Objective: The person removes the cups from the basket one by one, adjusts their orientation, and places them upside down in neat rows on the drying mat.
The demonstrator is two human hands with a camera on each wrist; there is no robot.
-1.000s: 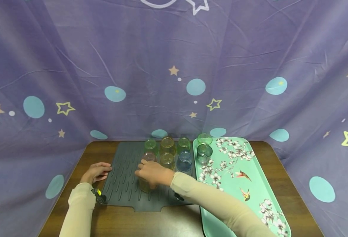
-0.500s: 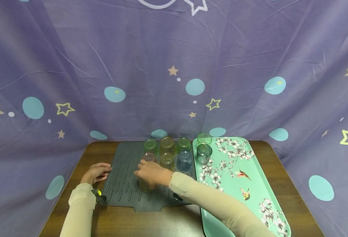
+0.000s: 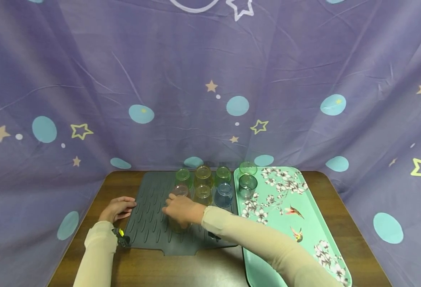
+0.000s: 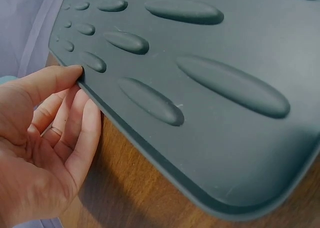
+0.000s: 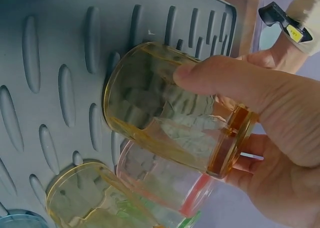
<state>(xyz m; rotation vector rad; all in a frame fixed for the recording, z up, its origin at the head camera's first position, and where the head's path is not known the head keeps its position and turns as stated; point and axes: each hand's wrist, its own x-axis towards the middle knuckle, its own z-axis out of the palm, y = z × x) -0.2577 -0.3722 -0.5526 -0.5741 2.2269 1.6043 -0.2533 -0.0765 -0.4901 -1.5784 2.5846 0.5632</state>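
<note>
My right hand [image 3: 183, 211] grips an amber drinking glass [image 5: 160, 108] around its side, with the thumb across it. The glass is upside down, its rim down at the ridged dark grey drying mat [image 3: 147, 191]. Just behind it in the head view stand an upturned pink glass [image 3: 181, 189] and a second amber glass [image 3: 202, 195], with a blue glass [image 3: 223, 195] to their right. My left hand [image 4: 45, 138] pinches the mat's left edge, one fingertip on top and the other fingers against the side.
At the back of the mat stand a green glass [image 3: 183, 176], a larger amber glass [image 3: 203, 175] and another green glass [image 3: 223, 174]. A mint floral tray [image 3: 314, 223] to the right carries a dark glass [image 3: 247, 186] and a light green glass [image 3: 248, 168]. A curtain [image 3: 181, 135] hangs behind.
The right hand sinks and turns slightly with the amber glass, so less of the glass shows below it. The left hand stays at the mat's edge.
</note>
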